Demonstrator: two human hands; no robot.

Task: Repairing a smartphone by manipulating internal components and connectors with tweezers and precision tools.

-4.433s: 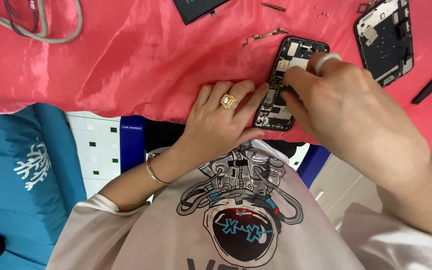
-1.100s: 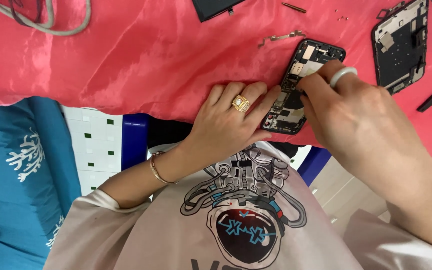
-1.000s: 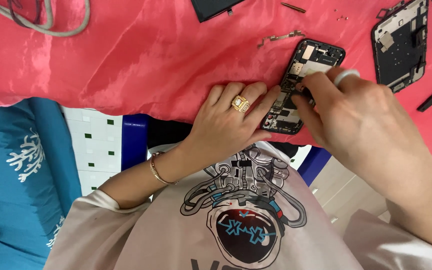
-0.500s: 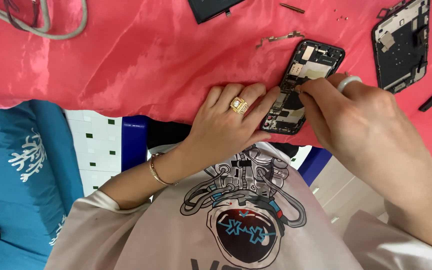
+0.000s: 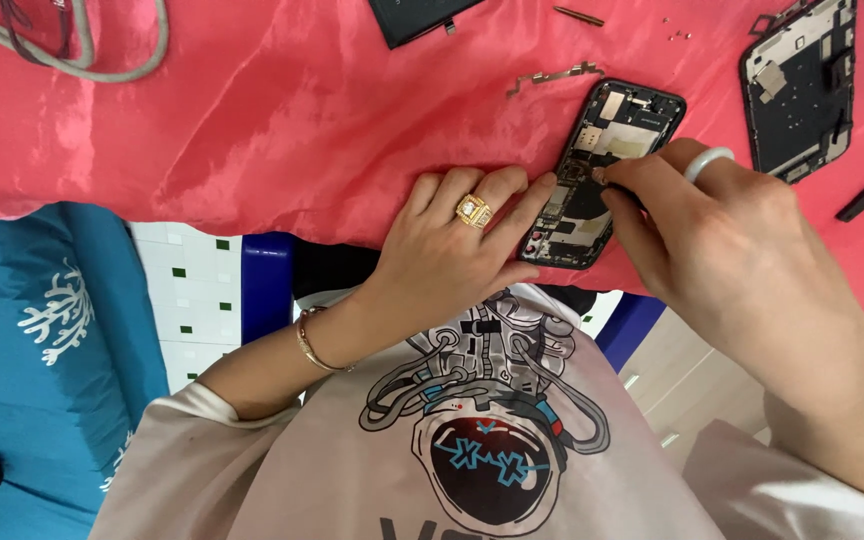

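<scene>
Opened phone, back off, circuit boards and parts bared inside its dark frame, lies tilted on the pink cloth near the table edge. Left hand, gold ring on, rests flat at the phone's 8 o'clock, fingers spread and braced against its frame, gripping nothing. Right hand comes in from 4 o'clock, fingertips pinched together over the phone's middle; what they pinch I cannot tell.

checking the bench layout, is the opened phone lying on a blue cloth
No, the opened phone lies on a red cloth, steadied by the left hand.
</scene>
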